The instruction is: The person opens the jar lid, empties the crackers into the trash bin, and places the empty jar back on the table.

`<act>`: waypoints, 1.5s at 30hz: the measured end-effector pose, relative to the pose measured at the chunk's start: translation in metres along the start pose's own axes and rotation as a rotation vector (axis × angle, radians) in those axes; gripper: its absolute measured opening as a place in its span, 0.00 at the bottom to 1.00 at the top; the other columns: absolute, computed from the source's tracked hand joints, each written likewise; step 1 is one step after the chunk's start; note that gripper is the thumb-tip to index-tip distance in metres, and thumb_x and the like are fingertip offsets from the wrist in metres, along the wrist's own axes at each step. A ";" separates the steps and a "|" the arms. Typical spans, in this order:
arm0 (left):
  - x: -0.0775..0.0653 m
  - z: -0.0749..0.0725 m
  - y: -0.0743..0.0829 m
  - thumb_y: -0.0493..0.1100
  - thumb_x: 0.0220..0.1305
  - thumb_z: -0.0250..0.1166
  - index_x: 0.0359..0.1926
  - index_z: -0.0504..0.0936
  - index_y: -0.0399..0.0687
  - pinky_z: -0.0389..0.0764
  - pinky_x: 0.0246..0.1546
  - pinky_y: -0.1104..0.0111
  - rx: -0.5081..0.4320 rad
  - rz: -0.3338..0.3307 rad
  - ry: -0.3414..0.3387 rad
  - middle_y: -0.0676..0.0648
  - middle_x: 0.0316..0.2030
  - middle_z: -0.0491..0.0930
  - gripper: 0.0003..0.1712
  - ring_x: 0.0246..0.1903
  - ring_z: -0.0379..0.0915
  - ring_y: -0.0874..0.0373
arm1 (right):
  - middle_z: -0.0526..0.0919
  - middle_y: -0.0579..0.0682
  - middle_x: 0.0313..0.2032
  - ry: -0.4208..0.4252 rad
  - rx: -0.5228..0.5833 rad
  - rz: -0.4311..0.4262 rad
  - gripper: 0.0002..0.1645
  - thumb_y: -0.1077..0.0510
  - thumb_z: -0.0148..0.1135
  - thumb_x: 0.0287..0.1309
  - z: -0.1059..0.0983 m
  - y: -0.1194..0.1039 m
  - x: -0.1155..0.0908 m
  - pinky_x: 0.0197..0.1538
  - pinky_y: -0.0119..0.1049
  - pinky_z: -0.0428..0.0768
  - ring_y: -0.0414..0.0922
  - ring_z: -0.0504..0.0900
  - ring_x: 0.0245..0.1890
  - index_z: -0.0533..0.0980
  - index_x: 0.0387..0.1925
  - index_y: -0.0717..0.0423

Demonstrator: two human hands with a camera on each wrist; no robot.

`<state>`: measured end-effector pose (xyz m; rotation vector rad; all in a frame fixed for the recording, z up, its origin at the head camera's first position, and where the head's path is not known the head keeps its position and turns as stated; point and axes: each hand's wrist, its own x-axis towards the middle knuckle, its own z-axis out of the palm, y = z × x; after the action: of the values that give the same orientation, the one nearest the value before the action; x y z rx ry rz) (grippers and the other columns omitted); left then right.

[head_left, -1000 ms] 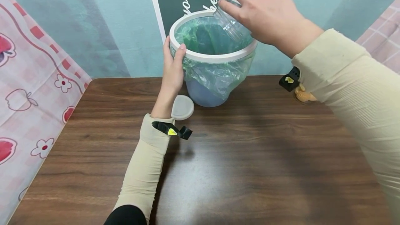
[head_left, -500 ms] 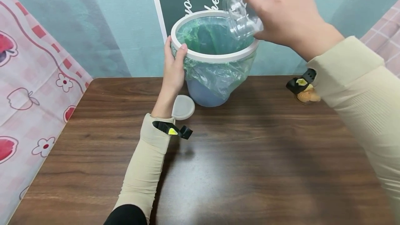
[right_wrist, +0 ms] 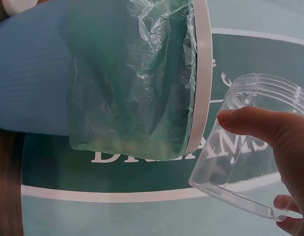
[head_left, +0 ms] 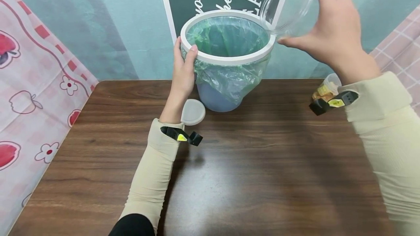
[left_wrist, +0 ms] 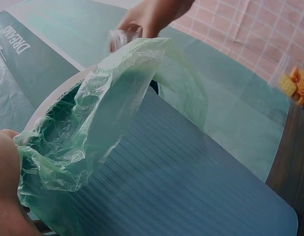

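Observation:
My left hand (head_left: 183, 72) holds the left side of a blue trash bin (head_left: 214, 95), its thumb in front, just under the white rim (head_left: 226, 61). A thin green trash bag (head_left: 229, 77) lines the bin and hangs over its outside. At the bin's right side, my right hand (head_left: 341, 28) holds a clear plastic jar (right_wrist: 240, 142). In the head view the jar's round mouth faces the camera and overlaps the right of the rim. The right wrist view shows my thumb on the jar's wall and nothing inside it.
A round whitish lid (head_left: 193, 112) lies on the brown wooden table (head_left: 256, 174) beside my left wrist. Beyond my right wrist stands a small clear container (head_left: 325, 86) with yellow and orange pieces inside. A teal printed cloth (head_left: 131, 21) hangs behind the table.
My right hand has moved right with the jar, which has turned from mouth-down over the bin to mouth toward the head camera. The small container shows more. My left hand stays in place.

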<state>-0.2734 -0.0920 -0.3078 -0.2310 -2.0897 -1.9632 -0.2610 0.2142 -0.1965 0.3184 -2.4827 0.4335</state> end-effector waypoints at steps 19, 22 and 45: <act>-0.001 -0.001 -0.001 0.59 0.72 0.50 0.81 0.41 0.53 0.57 0.76 0.62 0.005 0.010 -0.008 0.48 0.80 0.47 0.45 0.75 0.51 0.61 | 0.70 0.41 0.70 0.069 0.427 0.408 0.61 0.49 0.84 0.39 0.039 0.046 -0.054 0.73 0.34 0.67 0.41 0.69 0.69 0.59 0.73 0.35; -0.001 -0.001 -0.001 0.59 0.72 0.50 0.82 0.41 0.53 0.56 0.76 0.62 0.006 0.008 -0.013 0.48 0.80 0.46 0.45 0.75 0.50 0.61 | 0.70 0.42 0.70 0.053 0.462 0.422 0.61 0.50 0.83 0.40 0.048 0.053 -0.062 0.74 0.35 0.66 0.41 0.69 0.67 0.58 0.74 0.37; 0.001 -0.001 -0.003 0.60 0.73 0.49 0.81 0.42 0.54 0.58 0.75 0.63 0.043 0.007 0.006 0.47 0.79 0.48 0.45 0.74 0.52 0.61 | 0.66 0.47 0.71 0.066 0.680 0.538 0.59 0.52 0.81 0.46 0.142 0.087 -0.112 0.73 0.37 0.65 0.47 0.68 0.69 0.55 0.74 0.39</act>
<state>-0.2751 -0.0937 -0.3100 -0.2229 -2.1224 -1.9099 -0.2726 0.2550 -0.3926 -0.1171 -2.2571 1.4852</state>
